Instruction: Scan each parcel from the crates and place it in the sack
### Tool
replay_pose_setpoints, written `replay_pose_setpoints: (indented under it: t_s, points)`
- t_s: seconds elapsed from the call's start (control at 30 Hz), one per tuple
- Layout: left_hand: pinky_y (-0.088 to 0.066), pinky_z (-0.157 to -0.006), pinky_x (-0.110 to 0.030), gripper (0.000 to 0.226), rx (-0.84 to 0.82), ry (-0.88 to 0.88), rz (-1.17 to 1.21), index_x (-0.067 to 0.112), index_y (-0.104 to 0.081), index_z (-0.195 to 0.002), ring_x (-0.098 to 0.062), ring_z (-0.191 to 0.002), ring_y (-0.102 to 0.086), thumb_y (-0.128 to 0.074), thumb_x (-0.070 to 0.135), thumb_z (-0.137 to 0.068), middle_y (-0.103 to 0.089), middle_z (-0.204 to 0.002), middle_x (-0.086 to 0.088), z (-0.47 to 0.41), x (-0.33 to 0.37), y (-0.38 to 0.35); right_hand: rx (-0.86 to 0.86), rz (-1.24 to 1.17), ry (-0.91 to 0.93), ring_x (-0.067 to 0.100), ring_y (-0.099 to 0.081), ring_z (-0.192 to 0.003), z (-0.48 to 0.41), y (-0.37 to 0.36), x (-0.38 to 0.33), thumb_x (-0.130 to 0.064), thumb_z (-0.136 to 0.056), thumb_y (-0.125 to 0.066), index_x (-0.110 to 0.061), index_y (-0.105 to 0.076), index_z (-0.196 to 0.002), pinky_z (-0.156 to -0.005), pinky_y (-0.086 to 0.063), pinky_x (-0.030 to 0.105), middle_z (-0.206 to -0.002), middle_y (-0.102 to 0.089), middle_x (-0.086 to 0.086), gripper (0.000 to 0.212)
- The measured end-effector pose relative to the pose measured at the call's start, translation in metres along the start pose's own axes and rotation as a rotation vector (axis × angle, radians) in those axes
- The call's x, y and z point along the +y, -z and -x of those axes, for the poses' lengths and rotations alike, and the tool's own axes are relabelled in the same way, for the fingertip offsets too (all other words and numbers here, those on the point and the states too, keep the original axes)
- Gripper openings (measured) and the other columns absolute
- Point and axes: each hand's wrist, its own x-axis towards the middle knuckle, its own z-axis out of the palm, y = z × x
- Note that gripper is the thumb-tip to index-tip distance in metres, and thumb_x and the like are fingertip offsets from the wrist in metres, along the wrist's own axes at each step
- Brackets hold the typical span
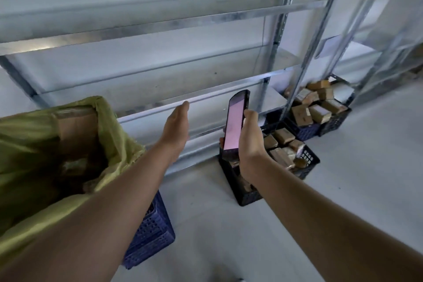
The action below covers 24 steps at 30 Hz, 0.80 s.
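Facing metal shelving (160, 23) over pale floor (229, 224): left hand (176, 130) released, right hand (250, 142) grasping scanner (234, 126).

Galvanised metal shelving (160, 27), dull sheen; woven yellow-green sack (20, 144), coarse; perforated plastic crates (247, 194), matt; taped brown-paper parcels (302, 114); glossy-screened handheld scanner (234, 126); smooth pale floor (343, 167).
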Motion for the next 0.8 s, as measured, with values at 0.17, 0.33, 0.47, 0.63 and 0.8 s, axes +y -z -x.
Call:
replay_pose_setpoints:
  t_s: [0.17, 0.33, 0.47, 0.63, 0.8]
  points:
    - [-0.043, -0.113, -0.044, 0.051, -0.11, 0.012, -0.039, 0.025, -0.052, -0.151, -0.027, -0.136, -0.049, -0.038, 0.052, -0.11, -0.049, -0.151, -0.001, 0.013, -0.015, -0.063, 0.121, 0.018, 0.01, 0.028, -0.055, -0.107, 0.002, 0.074, -0.001, -0.048, -0.106, -0.032, -0.02, -0.06, -0.121, -0.088, -0.043, 0.04, -0.122, -0.061, 0.008, 0.042]
    - [-0.042, -0.094, -0.038, 0.042, -0.169, 0.06, -0.041, 0.026, -0.055, -0.143, -0.025, -0.122, -0.049, -0.038, 0.047, -0.111, -0.048, -0.142, 0.0, 0.011, -0.016, -0.134, 0.183, -0.015, -0.058, 0.029, -0.052, -0.124, -0.025, 0.136, -0.009, -0.064, -0.092, -0.035, -0.023, -0.05, -0.15, -0.085, -0.043, 0.04, -0.136, -0.053, 0.003, 0.073]
    - [-0.042, -0.093, -0.038, 0.035, -0.169, 0.099, -0.066, 0.027, -0.056, -0.133, -0.026, -0.113, -0.049, -0.037, 0.047, -0.112, -0.05, -0.134, -0.003, -0.005, -0.022, -0.196, 0.204, -0.033, -0.101, 0.033, -0.052, -0.138, -0.064, 0.181, -0.011, -0.072, -0.07, -0.039, -0.023, -0.053, -0.149, -0.097, -0.044, 0.046, -0.151, -0.056, 0.008, 0.094]
    - [-0.044, -0.095, -0.04, 0.043, -0.136, 0.151, -0.11, 0.025, -0.057, -0.14, -0.026, -0.131, -0.049, -0.039, 0.05, -0.11, -0.049, -0.15, -0.003, -0.033, -0.042, -0.273, 0.153, -0.055, -0.155, 0.03, -0.052, -0.139, -0.132, 0.248, -0.01, -0.067, -0.076, -0.039, -0.026, -0.054, -0.147, -0.116, -0.043, 0.054, -0.152, -0.055, 0.005, 0.084]
    - [-0.045, -0.096, -0.041, 0.05, -0.113, 0.232, -0.135, 0.024, -0.053, -0.151, -0.026, -0.137, -0.049, -0.04, 0.05, -0.11, -0.048, -0.154, -0.002, -0.067, -0.063, -0.326, 0.175, -0.041, -0.184, 0.032, -0.057, -0.104, -0.195, 0.288, -0.003, -0.071, -0.072, -0.038, -0.014, -0.06, -0.114, -0.099, -0.05, 0.045, -0.113, -0.06, 0.011, 0.075]
